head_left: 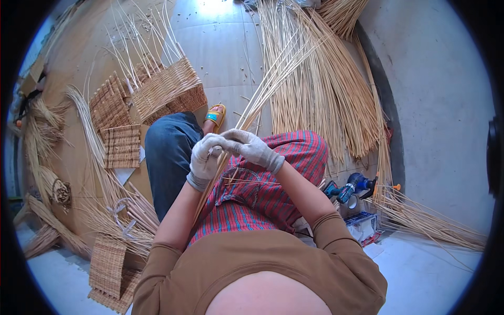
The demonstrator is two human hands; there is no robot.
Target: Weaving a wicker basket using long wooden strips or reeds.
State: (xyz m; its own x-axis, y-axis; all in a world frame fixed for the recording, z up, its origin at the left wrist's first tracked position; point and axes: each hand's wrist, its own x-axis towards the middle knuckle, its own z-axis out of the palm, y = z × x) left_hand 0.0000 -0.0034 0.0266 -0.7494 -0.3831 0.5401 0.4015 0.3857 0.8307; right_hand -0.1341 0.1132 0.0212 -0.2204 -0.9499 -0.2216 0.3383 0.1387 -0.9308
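Both my hands wear pale work gloves and meet above my lap. My left hand (205, 159) is closed around a slim bundle of wicker rods (269, 88). The rods slant from my lap up to the far right, their tips spreading out. Close against it, my right hand (251, 148) has its fingers bent over the same bundle, touching the left fingertips. A red and blue striped cloth (294, 146) covers my lap, with a few short rod pieces (236, 177) lying on it.
Long rods (336, 89) lie in a thick pile at the far right. Woven wicker panels (168, 86) and more rod bundles (97, 142) are on the left. A cordless drill (346, 193) stands by my right knee, near a grey wall (436, 105).
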